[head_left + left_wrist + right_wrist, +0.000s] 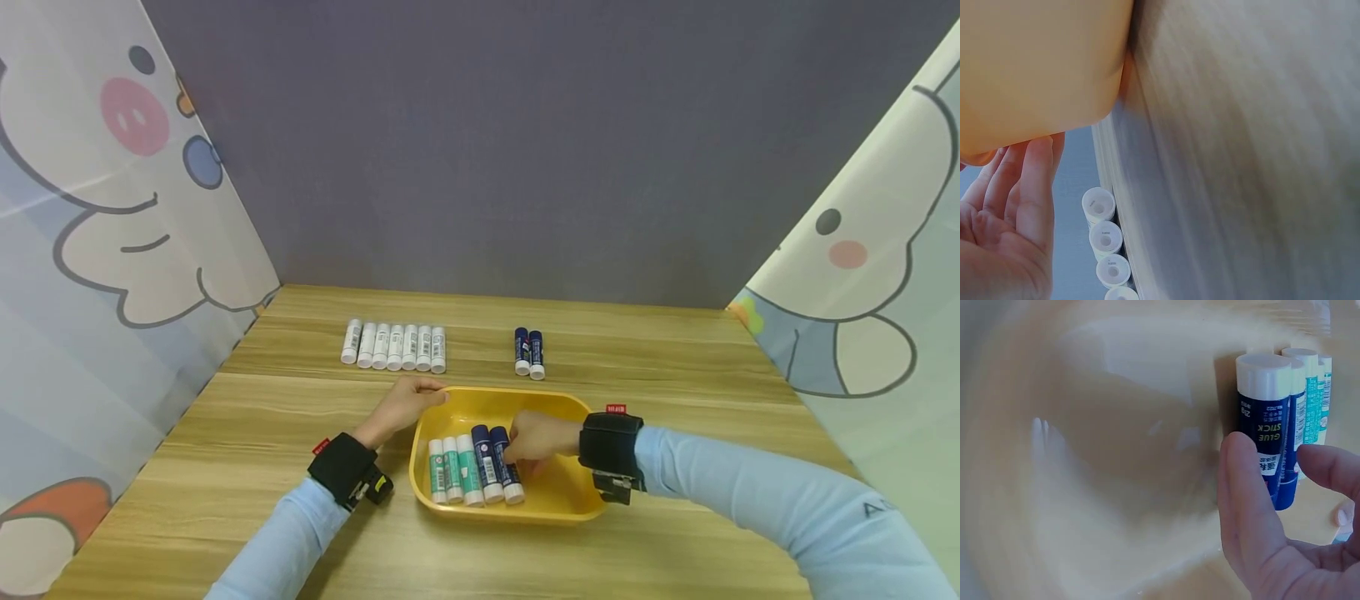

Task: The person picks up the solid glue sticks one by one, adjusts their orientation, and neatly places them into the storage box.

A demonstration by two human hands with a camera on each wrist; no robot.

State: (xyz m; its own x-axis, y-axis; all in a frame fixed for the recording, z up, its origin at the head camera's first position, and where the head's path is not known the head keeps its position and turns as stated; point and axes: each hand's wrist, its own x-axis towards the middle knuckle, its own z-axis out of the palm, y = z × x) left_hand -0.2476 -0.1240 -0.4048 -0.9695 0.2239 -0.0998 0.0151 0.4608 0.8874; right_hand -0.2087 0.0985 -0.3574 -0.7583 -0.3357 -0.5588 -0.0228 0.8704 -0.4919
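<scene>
A yellow plastic basket (555, 510) stands on the table in front of me. My left hand (405, 406) grips its back left corner; in the left wrist view the fingers (1036, 187) lie under the rim outside. Inside, at the left, three green-and-white glue sticks (468, 471) and two navy ones (486, 464) lie side by side. My right hand (542, 437) reaches into the basket at the end of this row. Its fingers (1241, 469) lie along the outermost navy glue stick (1263, 412), with the thumb apart on the other side.
Behind the basket, several white glue sticks (395, 347) lie in a row on the wooden table (637, 350), back left. Two more navy glue sticks with white ends (529, 354) lie together to the right of that row. A grey panel (487, 150) closes off the back.
</scene>
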